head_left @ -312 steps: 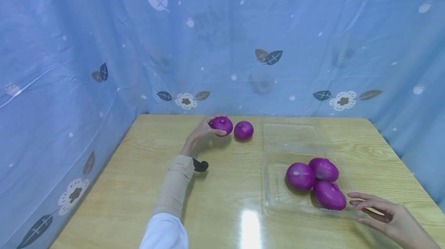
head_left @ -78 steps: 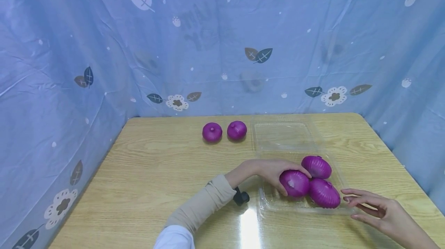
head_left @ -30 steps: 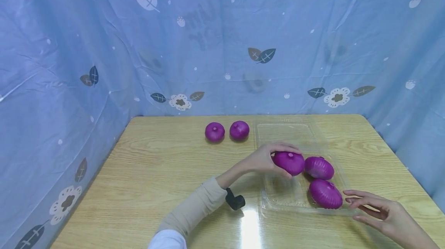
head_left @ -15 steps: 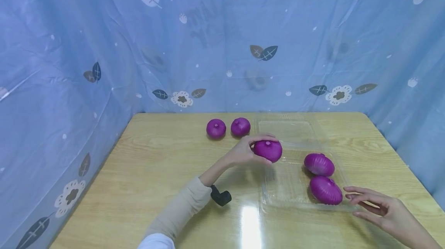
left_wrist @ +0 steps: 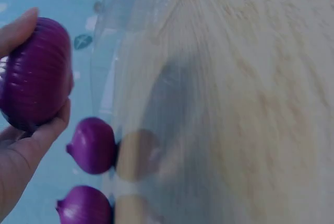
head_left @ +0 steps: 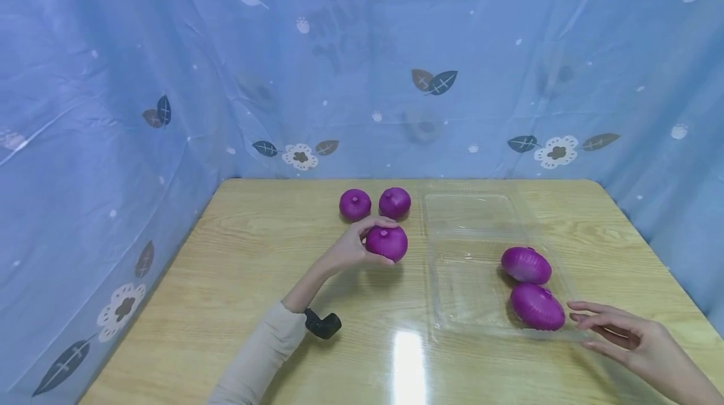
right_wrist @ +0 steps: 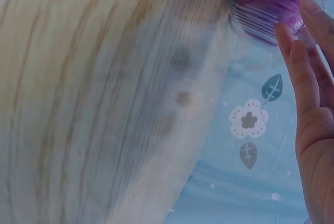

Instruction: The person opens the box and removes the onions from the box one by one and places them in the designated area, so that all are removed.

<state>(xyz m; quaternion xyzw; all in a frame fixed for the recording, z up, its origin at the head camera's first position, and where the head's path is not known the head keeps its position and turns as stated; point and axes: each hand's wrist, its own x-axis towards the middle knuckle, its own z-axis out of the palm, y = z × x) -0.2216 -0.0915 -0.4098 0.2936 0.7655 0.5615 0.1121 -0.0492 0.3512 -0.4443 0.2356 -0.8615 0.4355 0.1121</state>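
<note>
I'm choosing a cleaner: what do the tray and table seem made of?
Tray: probably thin, glossy clear plastic; grain shows through and its edges catch light.
Table: wood or wood-look laminate, glossy; it shows grain and a bright reflection.

Purple onions (head_left: 525, 265); blue, leaf-patterned curtain (head_left: 351, 34)

We are holding 2 poses. Left forearm (head_left: 260, 348) is lying outstretched, left hand (head_left: 353, 249) gripping, thumb and fingers opposed. Right hand (head_left: 633, 337) we are holding closer in, fingers pointing leftward, loosely bending, thumb standing apart.
</note>
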